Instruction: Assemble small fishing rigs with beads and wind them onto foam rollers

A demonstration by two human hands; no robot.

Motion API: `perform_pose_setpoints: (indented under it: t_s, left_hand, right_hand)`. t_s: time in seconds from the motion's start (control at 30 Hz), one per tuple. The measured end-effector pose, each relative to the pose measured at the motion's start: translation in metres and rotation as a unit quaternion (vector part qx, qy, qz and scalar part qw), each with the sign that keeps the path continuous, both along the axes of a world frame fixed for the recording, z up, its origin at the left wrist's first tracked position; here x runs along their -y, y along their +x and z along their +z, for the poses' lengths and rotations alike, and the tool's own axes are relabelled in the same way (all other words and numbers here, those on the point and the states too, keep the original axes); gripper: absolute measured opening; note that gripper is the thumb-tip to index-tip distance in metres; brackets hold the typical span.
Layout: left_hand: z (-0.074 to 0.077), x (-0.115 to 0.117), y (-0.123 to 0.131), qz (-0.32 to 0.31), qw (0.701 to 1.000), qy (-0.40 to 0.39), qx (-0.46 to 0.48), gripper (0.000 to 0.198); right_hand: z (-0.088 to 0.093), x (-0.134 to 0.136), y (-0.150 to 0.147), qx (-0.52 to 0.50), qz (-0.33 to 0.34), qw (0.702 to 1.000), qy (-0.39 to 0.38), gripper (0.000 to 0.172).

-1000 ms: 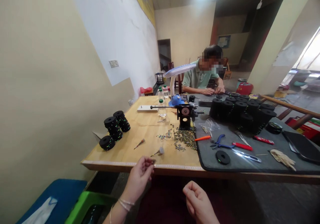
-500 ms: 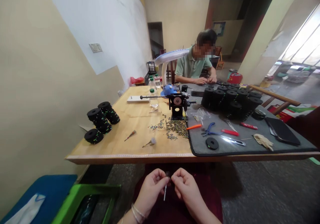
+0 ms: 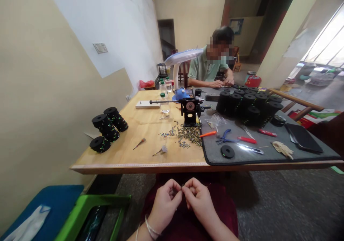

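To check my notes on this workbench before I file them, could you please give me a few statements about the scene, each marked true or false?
1. The left hand and right hand meet below the near edge of the table, with their fingertips pinched on a tiny piece. True.
2. The blue-handled pliers lie on bare wood. False: they lie on the grey mat.
3. The black spools sit on the wooden part of the table, at its left side. True.
4. The person at the far end is standing. False: that person is seated, with both hands on the tabletop.
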State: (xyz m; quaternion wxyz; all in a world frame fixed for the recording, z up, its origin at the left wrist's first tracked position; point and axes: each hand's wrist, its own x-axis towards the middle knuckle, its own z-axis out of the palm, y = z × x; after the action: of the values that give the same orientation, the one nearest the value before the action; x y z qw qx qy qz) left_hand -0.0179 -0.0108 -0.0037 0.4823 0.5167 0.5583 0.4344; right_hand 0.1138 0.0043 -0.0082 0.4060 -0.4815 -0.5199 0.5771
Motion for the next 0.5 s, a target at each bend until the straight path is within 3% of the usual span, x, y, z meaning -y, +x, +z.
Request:
perform_pose_setpoints:
  t_s: [0.5]
  left_hand:
    - [-0.0044,0.0009,0.0015,0.007,0.999,0.024,-0.032,0.017]
  right_hand:
    - [0.0009,-0.0012,0.0023,0.07,-0.001,0.996,0.063,0.018]
